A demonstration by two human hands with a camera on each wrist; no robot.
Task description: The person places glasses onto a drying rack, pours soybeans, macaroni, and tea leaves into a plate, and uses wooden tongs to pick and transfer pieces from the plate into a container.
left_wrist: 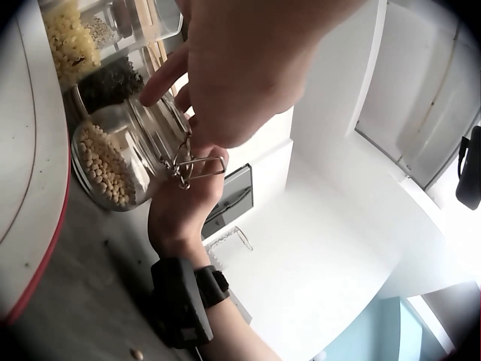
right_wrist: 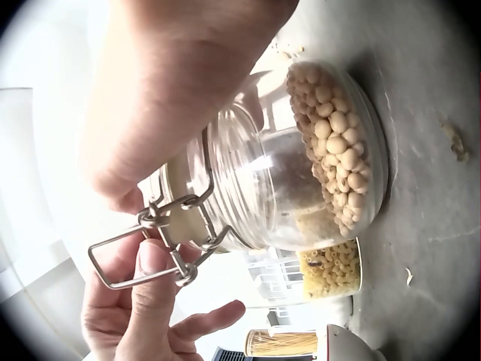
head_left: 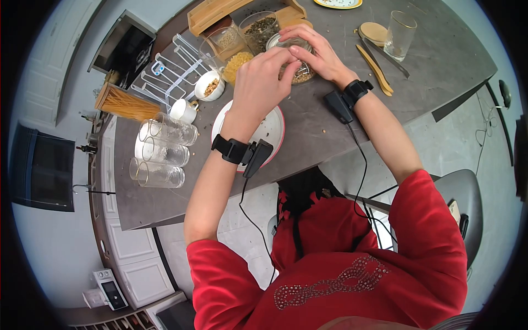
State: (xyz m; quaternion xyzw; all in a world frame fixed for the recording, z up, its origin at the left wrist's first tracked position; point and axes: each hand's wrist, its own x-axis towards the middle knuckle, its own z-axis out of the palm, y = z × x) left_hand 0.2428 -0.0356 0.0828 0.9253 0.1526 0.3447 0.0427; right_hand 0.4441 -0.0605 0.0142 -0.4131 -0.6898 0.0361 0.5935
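Note:
A clip-top glass jar (head_left: 304, 78) stands on the grey table, its bottom filled with pale round beans (right_wrist: 340, 147). Wire clasp (right_wrist: 154, 216) loops stick out from the jar's neck on the side facing me. My left hand (head_left: 261, 77) is at the neck, and in the right wrist view its thumb (right_wrist: 152, 263) presses the clasp with fingers bent behind it. Curved over the top of the jar, my right hand (head_left: 322, 58) holds it by the lid. The right palm hides much of the lid in the right wrist view.
A red-rimmed white plate (head_left: 279, 140) lies close to the jar. Leftward are a nut bowl (head_left: 219, 93), a mug (head_left: 183, 111), tumblers (head_left: 165, 151), a wire rack (head_left: 165, 77) and spaghetti (head_left: 129, 103). Pasta (head_left: 236, 65) stands behind; wooden tongs (head_left: 375, 70) and a glass (head_left: 400, 38) are right.

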